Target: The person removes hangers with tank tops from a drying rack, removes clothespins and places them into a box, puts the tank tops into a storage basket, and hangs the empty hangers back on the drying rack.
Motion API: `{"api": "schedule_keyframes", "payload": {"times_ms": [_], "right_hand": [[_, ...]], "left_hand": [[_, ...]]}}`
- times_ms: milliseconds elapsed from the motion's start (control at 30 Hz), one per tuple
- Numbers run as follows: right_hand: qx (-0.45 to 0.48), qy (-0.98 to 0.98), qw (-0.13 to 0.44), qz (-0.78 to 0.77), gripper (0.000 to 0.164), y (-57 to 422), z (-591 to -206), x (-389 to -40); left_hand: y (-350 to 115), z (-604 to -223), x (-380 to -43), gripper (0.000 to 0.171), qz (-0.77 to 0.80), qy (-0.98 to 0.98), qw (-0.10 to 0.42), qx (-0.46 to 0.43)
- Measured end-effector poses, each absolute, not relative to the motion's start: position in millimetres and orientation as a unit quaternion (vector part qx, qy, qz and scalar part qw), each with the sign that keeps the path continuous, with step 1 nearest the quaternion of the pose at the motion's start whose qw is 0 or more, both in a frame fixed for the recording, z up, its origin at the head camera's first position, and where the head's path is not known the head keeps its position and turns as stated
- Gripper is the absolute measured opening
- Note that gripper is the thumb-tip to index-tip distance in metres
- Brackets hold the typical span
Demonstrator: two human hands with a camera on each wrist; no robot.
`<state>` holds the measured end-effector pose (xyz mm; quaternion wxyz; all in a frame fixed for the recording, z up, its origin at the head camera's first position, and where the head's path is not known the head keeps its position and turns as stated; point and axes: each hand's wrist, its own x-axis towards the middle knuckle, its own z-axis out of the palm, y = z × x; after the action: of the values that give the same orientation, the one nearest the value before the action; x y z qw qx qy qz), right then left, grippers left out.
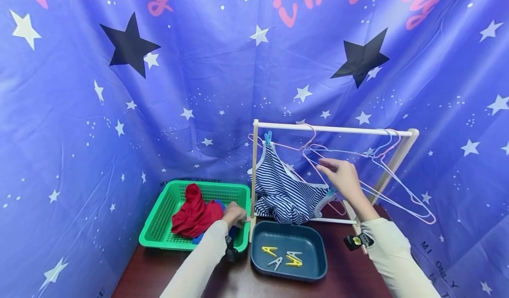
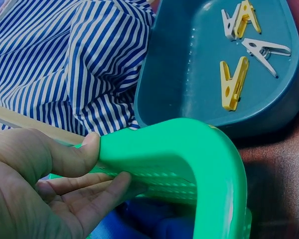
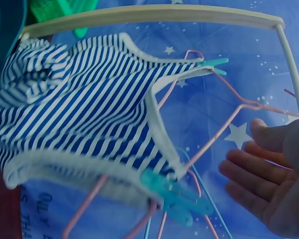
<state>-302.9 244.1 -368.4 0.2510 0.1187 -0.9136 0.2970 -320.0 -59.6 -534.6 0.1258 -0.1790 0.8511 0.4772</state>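
Your left hand pinched the right rim of the green basket; your right hand, fingers loosely extended and empty, hovered beside the pink hanger. The striped top hung between them, shoulders sloping down rightward, its lower blue peg nearer your right.

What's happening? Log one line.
left hand: at green basket rim | right hand: near pink hanger | striped top: pegged to hanger | loose pegs: in tray

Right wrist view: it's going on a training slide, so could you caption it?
Teal clothespins fasten a striped sleeveless top to a pink hanger, with the right hand open nearby.
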Motion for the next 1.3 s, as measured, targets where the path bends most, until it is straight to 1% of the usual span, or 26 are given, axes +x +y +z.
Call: {"api": "schedule_keyframes", "payload": {"times_ms": [100, 300, 467, 700, 767, 867, 1000, 1133, 1300], "right_hand": [[0.118, -0.918, 0.207, 0.316, 0.033, 238.2, -368.1, -310.8], [0.098, -0.917, 0.173, 0.345, 0.034, 228.0, -376.4, -321.0], [0.082, -0.915, 0.166, 0.359, 0.033, 221.9, -381.6, -327.7], [0.046, -0.877, 0.167, 0.447, 0.019, 217.0, -384.3, -334.7], [0.038, -0.868, 0.179, 0.461, 0.018, 216.7, -384.1, -335.5], [0.026, -0.861, 0.205, 0.465, 0.017, 217.2, -382.7, -334.3], [0.016, -0.857, 0.252, 0.449, 0.013, 220.7, -378.5, -330.0], [0.028, -0.852, 0.296, 0.432, 0.012, 227.3, -372.5, -324.4], [0.045, -0.849, 0.344, 0.398, 0.01, 239.7, -368.9, -318.9]], "left_hand": [[-60.3, -532.5, -318.9, 0.015, 0.478, 0.851, 0.125, -0.178], [-60.3, -533.3, -320.0, 0.017, 0.48, 0.849, 0.125, -0.183], [-58.8, -533.9, -320.6, 0.018, 0.476, 0.85, 0.125, -0.188], [-59.2, -535.0, -320.6, 0.024, 0.492, 0.842, 0.127, -0.182], [-59.6, -535.5, -321.4, 0.026, 0.497, 0.839, 0.13, -0.18], [-60.5, -535.8, -321.9, 0.022, 0.503, 0.835, 0.133, -0.179], [-61.4, -534.6, -322.9, 0.018, 0.508, 0.83, 0.138, -0.184], [-61.1, -532.7, -324.2, 0.018, 0.499, 0.833, 0.146, -0.188], [-59.6, -532.5, -324.9, 0.02, 0.483, 0.844, 0.14, -0.185]]}}
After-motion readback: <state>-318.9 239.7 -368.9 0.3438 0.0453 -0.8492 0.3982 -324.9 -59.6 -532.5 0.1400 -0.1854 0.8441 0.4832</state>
